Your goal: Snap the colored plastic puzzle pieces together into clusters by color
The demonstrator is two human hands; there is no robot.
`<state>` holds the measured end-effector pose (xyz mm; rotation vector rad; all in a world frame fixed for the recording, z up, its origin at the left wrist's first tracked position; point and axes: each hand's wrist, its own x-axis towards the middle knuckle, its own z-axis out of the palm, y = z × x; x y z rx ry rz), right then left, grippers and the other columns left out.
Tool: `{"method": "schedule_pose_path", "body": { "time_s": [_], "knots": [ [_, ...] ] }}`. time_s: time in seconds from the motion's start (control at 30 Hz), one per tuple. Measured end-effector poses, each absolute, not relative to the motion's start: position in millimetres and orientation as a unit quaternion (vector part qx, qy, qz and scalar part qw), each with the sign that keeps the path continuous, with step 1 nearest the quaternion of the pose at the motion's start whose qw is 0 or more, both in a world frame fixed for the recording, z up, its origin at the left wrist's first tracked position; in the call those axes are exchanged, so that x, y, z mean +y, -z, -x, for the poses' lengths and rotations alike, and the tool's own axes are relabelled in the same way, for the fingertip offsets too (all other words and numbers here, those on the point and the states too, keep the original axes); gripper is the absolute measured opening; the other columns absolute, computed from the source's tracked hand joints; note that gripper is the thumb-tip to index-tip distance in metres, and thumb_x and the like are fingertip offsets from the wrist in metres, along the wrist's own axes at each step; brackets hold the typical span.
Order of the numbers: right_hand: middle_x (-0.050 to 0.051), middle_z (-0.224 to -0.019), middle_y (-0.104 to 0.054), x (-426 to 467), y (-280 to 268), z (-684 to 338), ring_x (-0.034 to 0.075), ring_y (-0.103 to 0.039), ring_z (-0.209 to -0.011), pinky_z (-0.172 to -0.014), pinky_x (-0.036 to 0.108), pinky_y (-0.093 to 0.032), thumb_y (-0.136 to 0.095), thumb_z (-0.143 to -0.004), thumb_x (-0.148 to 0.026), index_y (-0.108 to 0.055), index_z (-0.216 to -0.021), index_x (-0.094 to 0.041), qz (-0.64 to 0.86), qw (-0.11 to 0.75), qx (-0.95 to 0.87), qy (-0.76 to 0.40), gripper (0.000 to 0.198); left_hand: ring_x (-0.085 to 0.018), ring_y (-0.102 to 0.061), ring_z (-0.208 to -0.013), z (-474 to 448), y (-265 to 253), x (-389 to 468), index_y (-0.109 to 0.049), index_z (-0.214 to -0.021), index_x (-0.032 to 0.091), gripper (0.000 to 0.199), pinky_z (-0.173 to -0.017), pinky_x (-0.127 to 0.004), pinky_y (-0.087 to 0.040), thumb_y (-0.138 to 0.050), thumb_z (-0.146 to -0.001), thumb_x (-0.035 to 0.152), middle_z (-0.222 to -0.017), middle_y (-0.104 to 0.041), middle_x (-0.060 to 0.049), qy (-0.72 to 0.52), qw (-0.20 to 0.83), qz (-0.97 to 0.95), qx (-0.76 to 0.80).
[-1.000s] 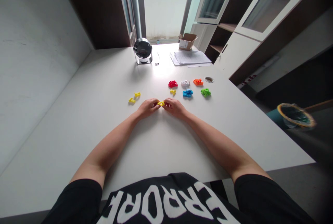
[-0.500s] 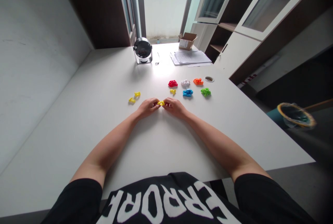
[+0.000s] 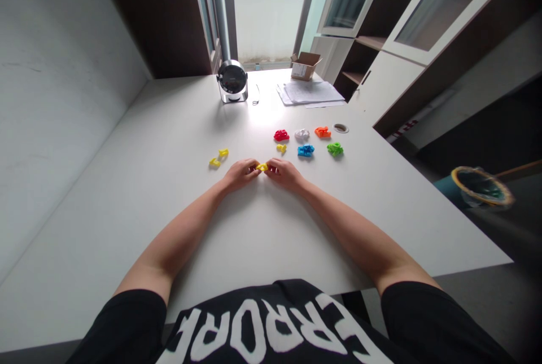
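Note:
Between my two hands is a small yellow plastic piece point(image 3: 262, 167), close above the white table or touching it; which I cannot tell. My left hand point(image 3: 242, 174) pinches its left end and my right hand point(image 3: 284, 174) its right end. Fingers cover part of it, so its full shape is hidden. Left of my left hand lie two loose yellow pieces point(image 3: 219, 157). Just beyond my right hand sits a small yellow piece point(image 3: 282, 148), with a red piece cluster point(image 3: 281, 135) behind it and a blue cluster point(image 3: 305, 150) to its right.
White point(image 3: 302, 134), orange point(image 3: 322, 132) and green point(image 3: 335, 149) plastic clusters lie at the right, near a round table hole point(image 3: 341, 128). Farther back stand a round black device point(image 3: 232, 80), papers point(image 3: 313, 93) and an open cardboard box point(image 3: 305, 66). A bin point(image 3: 483, 188) stands beyond the right edge.

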<state>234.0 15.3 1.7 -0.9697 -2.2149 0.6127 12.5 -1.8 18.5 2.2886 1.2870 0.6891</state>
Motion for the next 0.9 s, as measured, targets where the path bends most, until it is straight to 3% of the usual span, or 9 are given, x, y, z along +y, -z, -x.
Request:
{"method": "schedule_pose_path", "body": {
  "time_s": [0.9],
  "knots": [
    [0.001, -0.081, -0.06, 17.0, 2.7, -234.9, 0.012, -0.049, -0.065, -0.063, 0.024, -0.037, -0.059, -0.087, -0.029, -0.061, -0.085, -0.02, 0.376, 0.312, -0.843, -0.225, 0.01, -0.015, -0.053, -0.072, -13.9, -22.0, -3.7, -0.066, -0.095, 0.019, 0.024, -0.065, -0.026, -0.04, -0.051, -0.091, 0.038, -0.084, -0.064, -0.002, -0.246, 0.217, -0.821, 0.467]
  ]
}}
